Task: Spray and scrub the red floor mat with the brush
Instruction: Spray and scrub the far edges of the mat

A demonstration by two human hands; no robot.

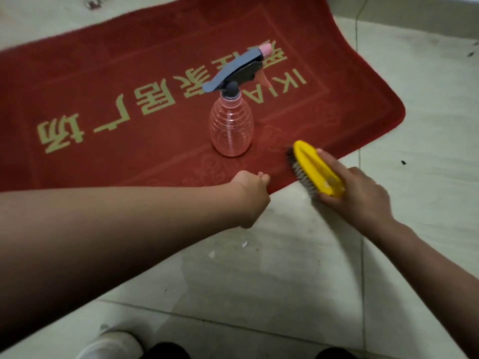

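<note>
Head view: right hand [360, 198] is gripping the yellow brush [317, 169], scrubbing the red floor mat [129, 81] at its edge; left hand [252, 195] grip unclear. Next, probably working inward past the spray bottle [232, 130].

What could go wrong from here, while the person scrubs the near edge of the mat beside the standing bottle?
1. The spray bottle stands upright on the red floor mat, close to the brush in the right hand; a wide stroke could tip it.
2. The left hand seems to hold the mat's edge near the bristles, which might scrape it.
3. The brush overhangs the tiled floor and may slip off.
</note>
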